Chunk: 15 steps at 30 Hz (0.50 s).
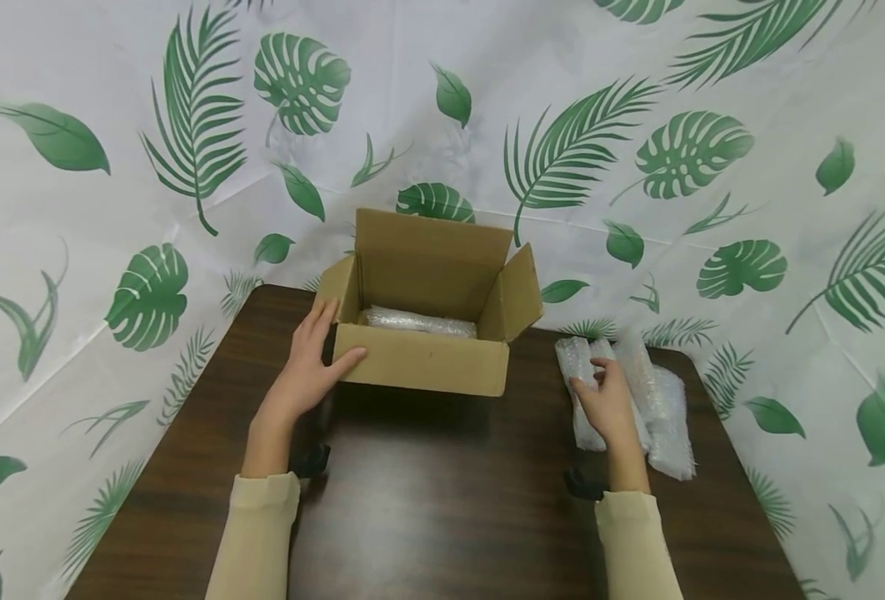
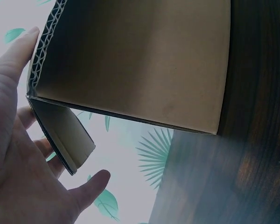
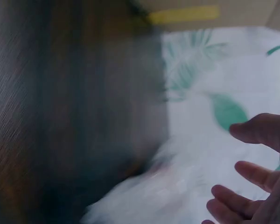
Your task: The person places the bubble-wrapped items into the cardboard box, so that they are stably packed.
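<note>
An open cardboard box (image 1: 423, 360) stands on the dark wooden table, flaps raised. A clear bubble-wrap bundle (image 1: 420, 322) lies inside it; what is wrapped cannot be made out. My left hand (image 1: 303, 362) holds the box's front left corner, thumb over the front panel's top edge and fingers about the side flap (image 2: 65, 133). Over on the right, my right hand (image 1: 609, 404) hovers above several bubble-wrapped packets (image 1: 671, 417), fingers spread and loosely bent, holding nothing. In the right wrist view, blurred wrap (image 3: 144, 200) shows beside the fingers.
The table (image 1: 442, 508) has its back edge just behind the box and packets. A white sheet with green leaves (image 1: 442, 142) hangs around the back and sides. Dark wrist devices (image 1: 309, 460) sit under both wrists.
</note>
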{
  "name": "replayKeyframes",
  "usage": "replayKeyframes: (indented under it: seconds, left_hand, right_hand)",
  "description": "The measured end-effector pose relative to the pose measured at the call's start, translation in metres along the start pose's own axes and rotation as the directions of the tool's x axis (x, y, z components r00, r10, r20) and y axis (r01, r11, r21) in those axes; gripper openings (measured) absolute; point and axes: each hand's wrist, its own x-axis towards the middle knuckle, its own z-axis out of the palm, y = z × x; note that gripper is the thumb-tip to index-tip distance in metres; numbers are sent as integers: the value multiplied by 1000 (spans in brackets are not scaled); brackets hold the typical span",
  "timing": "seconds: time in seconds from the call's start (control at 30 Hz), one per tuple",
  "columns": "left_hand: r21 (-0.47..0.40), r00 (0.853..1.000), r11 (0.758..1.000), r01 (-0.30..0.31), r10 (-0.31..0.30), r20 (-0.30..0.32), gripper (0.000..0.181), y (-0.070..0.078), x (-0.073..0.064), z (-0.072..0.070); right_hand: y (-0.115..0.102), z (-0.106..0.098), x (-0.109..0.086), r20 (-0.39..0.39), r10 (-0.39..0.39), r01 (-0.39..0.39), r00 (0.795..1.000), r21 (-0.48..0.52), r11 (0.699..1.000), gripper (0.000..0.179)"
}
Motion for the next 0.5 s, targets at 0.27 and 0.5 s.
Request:
replayKeyframes:
  seconds: [0.27, 0.5]
  left_hand:
    - [3, 1000, 1000, 0, 0, -5, 97, -3, 1, 1]
    - [-8, 1000, 1000, -13, 13, -12, 97, -2, 1, 2]
  right_hand:
    - [35, 16, 3, 94, 64, -52, 994, -126, 991, 76]
    - [49, 23, 8, 102, 115, -99, 988, -148, 984, 79]
